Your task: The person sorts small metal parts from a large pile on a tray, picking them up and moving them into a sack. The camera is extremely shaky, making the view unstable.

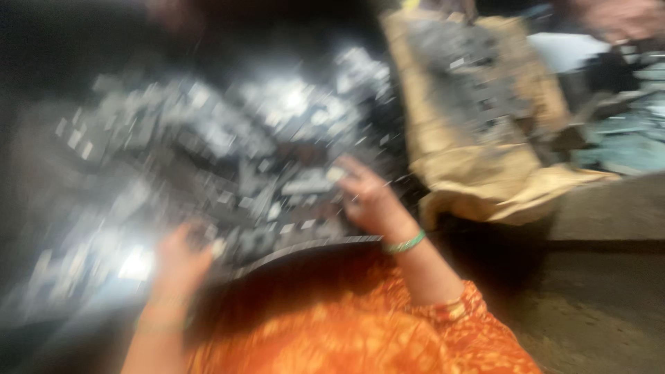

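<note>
Dim and heavily blurred, the workplace before us is a dark surface (48, 76) almost wholly covered by a broad heap of small grey metal pieces (228, 152), which catch the light in bright patches at the middle and at the lower left. To the right of the heap we see a torn brown cardboard box (485, 173), tilted and open, with more grey pieces lying in it. Beyond the box, at the far right, lie pale blue-green and white things too smeared for us to name, and another person's hand (616, 17) shows at the top right corner. Below the box runs a bare brownish floor (603, 305). Nearest us is our orange patterned garment (360, 332), with a dark curved rim (312, 248) just above it.

Our two hands are well apart, both at the near edge of the heap. Our right hand (367, 197), a green bangle (405, 242) on its wrist, reaches into the pieces with fingers spread; a pale piece sits at its fingertips, but we cannot tell whether it is gripped. Our left hand (181, 260) rests against the pieces at the lower left, fingers curled; whether it holds anything we cannot tell.
</note>
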